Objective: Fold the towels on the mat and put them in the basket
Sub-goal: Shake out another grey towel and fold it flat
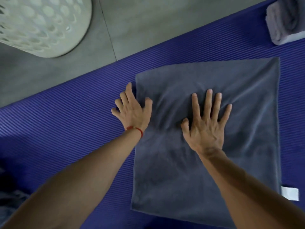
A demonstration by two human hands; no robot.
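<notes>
The right hand (205, 129) presses flat on the gray towel (231, 162), fingers spread apart. The left hand (132, 111) touches its edge, fingers apart, on the purple mat (66, 121).

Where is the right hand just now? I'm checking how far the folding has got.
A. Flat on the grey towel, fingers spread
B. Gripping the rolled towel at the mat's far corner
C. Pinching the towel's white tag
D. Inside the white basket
A: the right hand lies flat with spread fingers on the grey towel, which rests on the mat.
</notes>
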